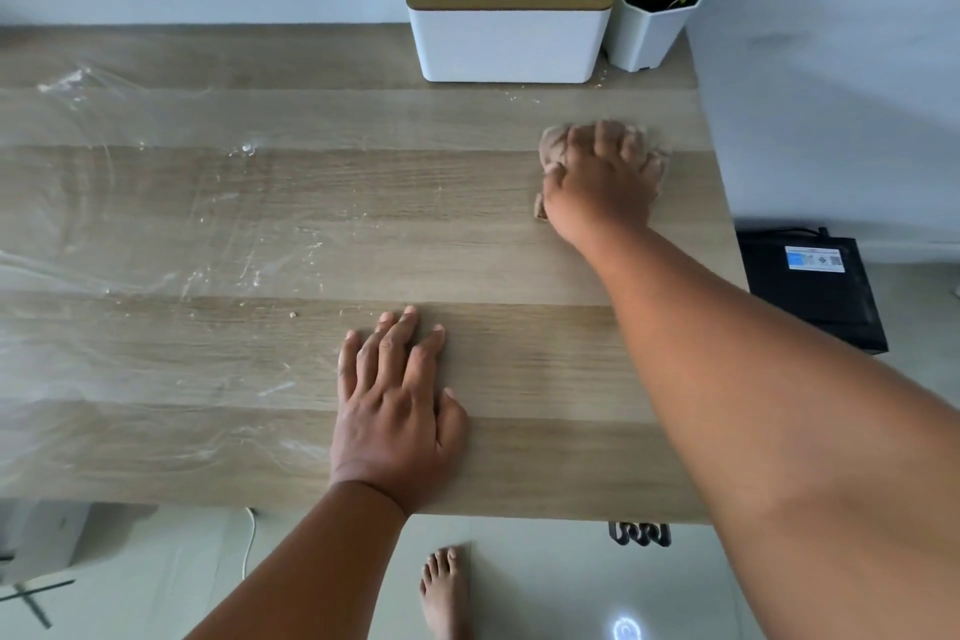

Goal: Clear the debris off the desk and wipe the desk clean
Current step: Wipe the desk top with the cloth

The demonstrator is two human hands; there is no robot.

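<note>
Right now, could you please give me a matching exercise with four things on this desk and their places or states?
Things:
1. left hand
2. right hand
3. tissue box
4. plant pot

Places or states:
A. back right corner of the desk
B. lies flat near the front edge
C. presses a brownish cloth
D. white, with a slotted wooden lid

Pairs: 1-B, 2-C, 3-D, 4-A
</note>
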